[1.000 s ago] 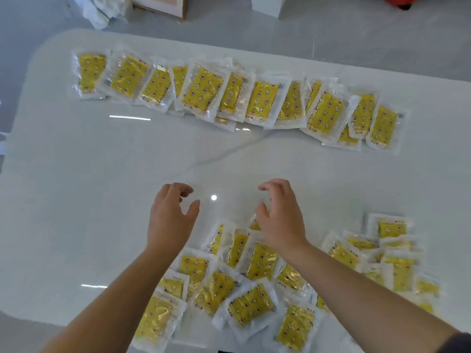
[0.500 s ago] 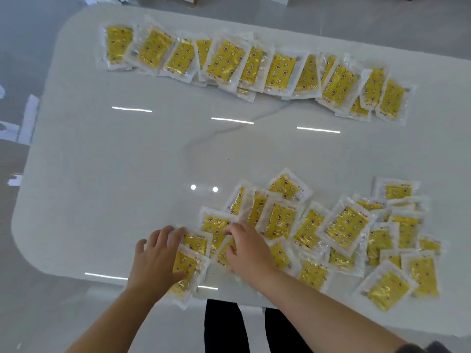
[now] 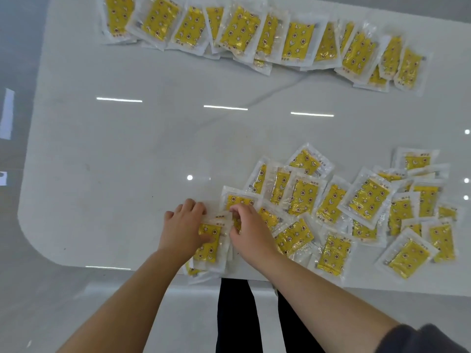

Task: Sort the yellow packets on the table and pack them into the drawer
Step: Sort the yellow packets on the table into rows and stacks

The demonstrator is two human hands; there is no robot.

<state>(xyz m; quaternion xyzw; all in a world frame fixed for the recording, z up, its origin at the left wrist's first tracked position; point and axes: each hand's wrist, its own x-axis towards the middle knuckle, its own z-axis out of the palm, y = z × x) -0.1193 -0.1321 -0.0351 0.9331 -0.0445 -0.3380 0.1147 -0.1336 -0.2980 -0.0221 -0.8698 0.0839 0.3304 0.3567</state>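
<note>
Print on the yellow packets (image 3: 369,197) is too blurred to read. At the counter's (image 3: 127,161) near edge, the left hand (image 3: 183,228) and right hand (image 3: 251,233) both grip a small stack (image 3: 210,247) of them, fingers curled round it.

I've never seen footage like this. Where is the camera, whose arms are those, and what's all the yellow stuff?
There is no machine here: these are a person's two bare arms, filmed by one wide camera worn on the head, looking down. The white table carries yellow packets in clear wrappers: an overlapping row along the far side and a loose heap nearer, to the right. At the near edge the left hand grips a small stack of packets, thumb on top, while the right hand seems to pinch its upper edge. The dark trousers below are the person's own legs. No drawer shows.
</note>
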